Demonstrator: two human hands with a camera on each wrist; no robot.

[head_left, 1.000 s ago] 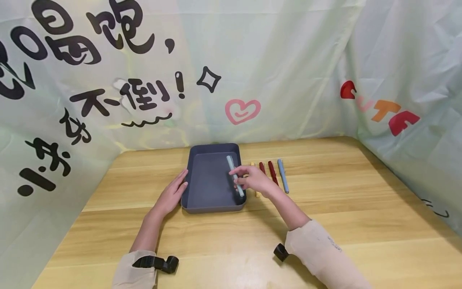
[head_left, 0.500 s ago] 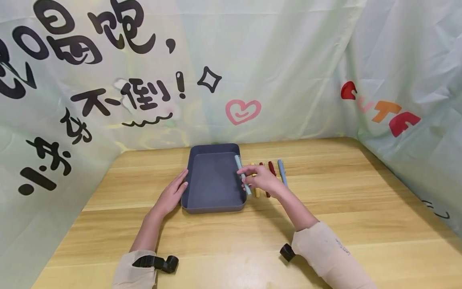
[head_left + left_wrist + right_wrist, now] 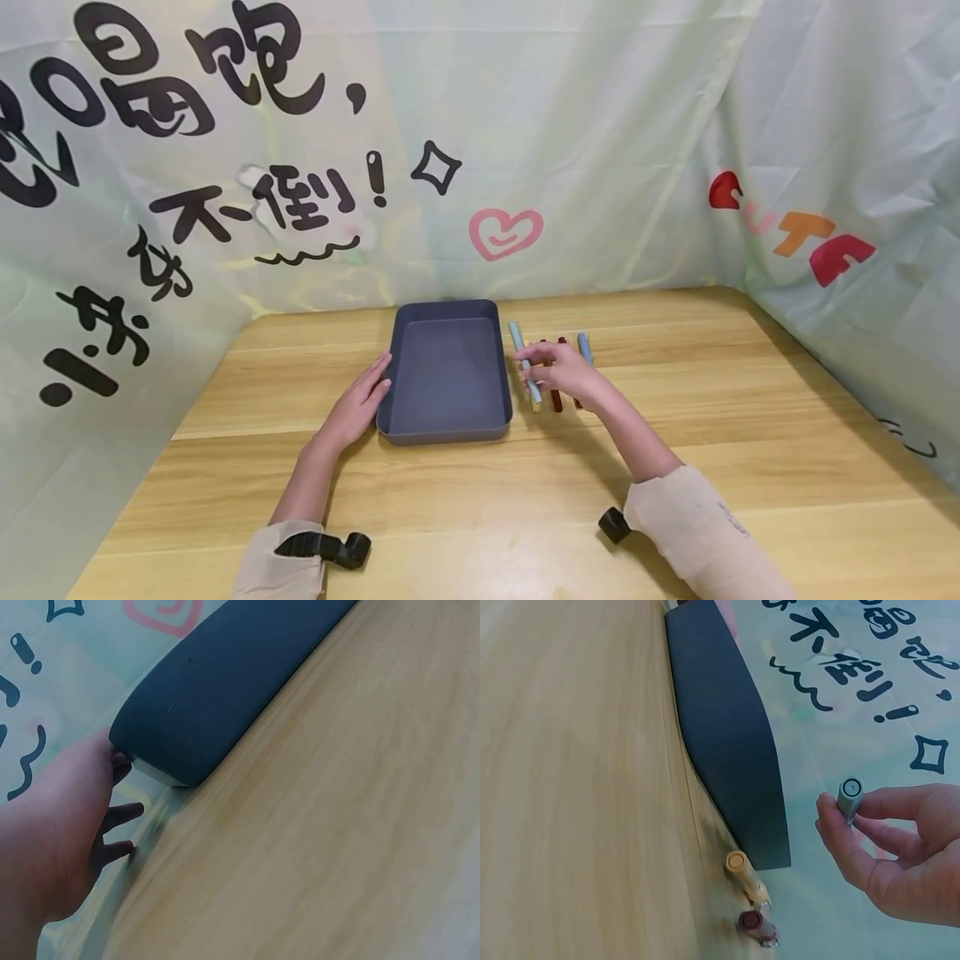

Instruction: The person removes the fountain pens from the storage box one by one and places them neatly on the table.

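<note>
A dark blue-grey rectangular tray [image 3: 450, 435] stands on the table with nothing in it. My left hand [image 3: 358, 406] rests along its left side, fingers fairly straight; the left wrist view shows that hand [image 3: 75, 802] at the tray's end. Just right of the tray, my right hand [image 3: 562, 371] pinches a light blue-green pen [image 3: 516, 335] between thumb and fingers. The right wrist view shows this pen [image 3: 850, 793] end-on, raised above the table. Below it lie a yellow pen [image 3: 741, 871] and a dark red pen [image 3: 754, 924].
Right of the tray, partly behind the right hand, are dark red pens [image 3: 557, 401] and a blue pen [image 3: 585, 347] in a row. A printed curtain [image 3: 600, 150] hangs behind the wooden table [image 3: 450, 517]. Both wrists carry black camera mounts [image 3: 324, 547].
My right hand has carried the light blue-green pen rightward, from over the tray's right part to above the yellow pen. The left hand and tray have stayed in place.
</note>
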